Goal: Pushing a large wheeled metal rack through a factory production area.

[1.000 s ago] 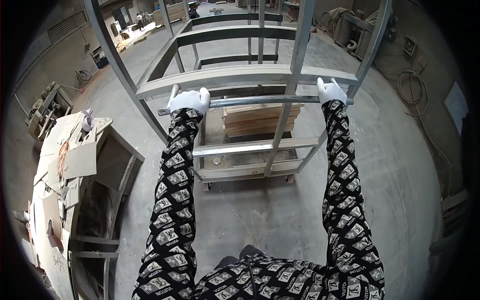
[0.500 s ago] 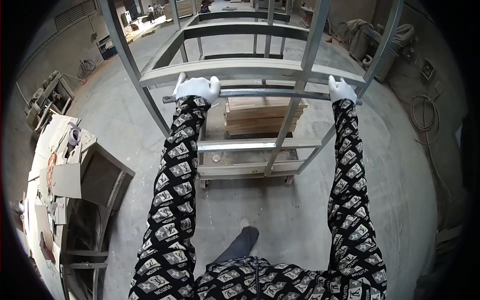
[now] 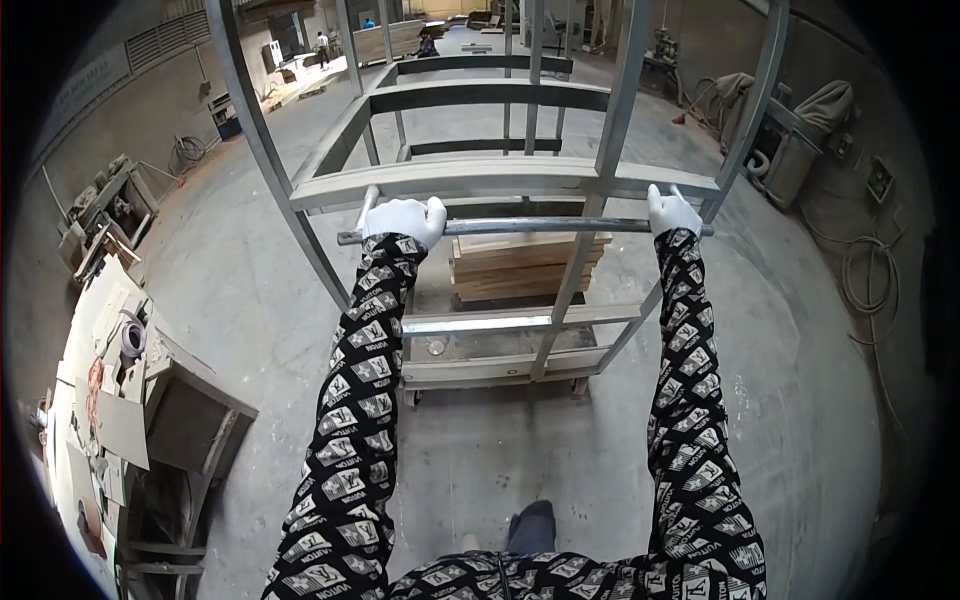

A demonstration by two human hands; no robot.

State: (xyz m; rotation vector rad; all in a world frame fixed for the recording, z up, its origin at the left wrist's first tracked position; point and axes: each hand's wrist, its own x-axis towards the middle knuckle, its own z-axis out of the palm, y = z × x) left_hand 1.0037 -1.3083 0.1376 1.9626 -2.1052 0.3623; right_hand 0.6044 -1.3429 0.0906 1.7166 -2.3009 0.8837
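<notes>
Both my arms stretch forward to a round metal push bar [image 3: 540,226] on a tall metal-framed cart [image 3: 450,182]. White-gloved, my left hand [image 3: 403,220] is closed around the bar near its left end. My right hand [image 3: 674,212], gloved the same way, grips it near the right end. Behind the bar, a stack of wooden boards [image 3: 520,275] lies on the cart's lower deck. Small castors [image 3: 412,397] show under its near edge. One upright of the frame crosses in front of the stack and hides part of it.
On the left stands a cluttered workbench [image 3: 205,415] with cardboard pieces and a tape roll [image 3: 132,338]. Machinery [image 3: 110,212] lines the left wall. A coiled hose [image 3: 870,275] hangs at the right, near a covered machine [image 3: 800,130]. Far off is a person [image 3: 322,48].
My view has tilted up, so the cart and hands sit lower in it. The left bench has shifted down and left. My feet have changed position; both hands keep their hold on the bar.
</notes>
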